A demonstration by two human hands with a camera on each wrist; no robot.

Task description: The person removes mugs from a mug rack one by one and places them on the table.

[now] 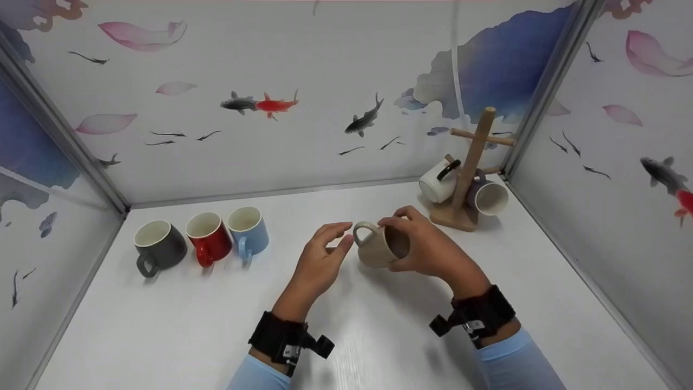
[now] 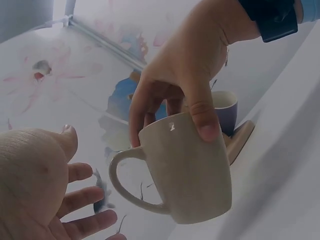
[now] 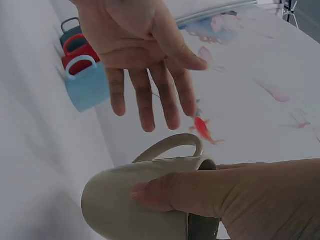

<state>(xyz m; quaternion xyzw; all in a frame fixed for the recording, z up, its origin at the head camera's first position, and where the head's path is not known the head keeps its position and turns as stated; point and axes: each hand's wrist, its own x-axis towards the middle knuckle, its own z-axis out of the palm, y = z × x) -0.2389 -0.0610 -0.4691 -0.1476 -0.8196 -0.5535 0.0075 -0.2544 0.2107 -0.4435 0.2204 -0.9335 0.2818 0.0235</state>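
A beige mug (image 1: 374, 250) is tilted over the table, its mouth toward the right and its handle toward the left. My right hand (image 1: 427, 244) grips it by the rim, thumb on the outer wall and fingers on the opposite side, as the left wrist view shows with the mug (image 2: 187, 170). My left hand (image 1: 320, 259) is beside the handle, fingers extended and holding nothing. In the right wrist view a gap separates the left hand's fingers (image 3: 145, 100) from the mug's handle (image 3: 170, 143).
At the left stand a dark grey mug (image 1: 168, 252), a red mug (image 1: 214, 241) and a light blue mug (image 1: 254, 235). A wooden mug tree (image 1: 471, 162) at the back right bears a white mug (image 1: 436, 184) and a purple-grey mug (image 1: 490, 197). Printed panels (image 1: 325, 162) wall the table.
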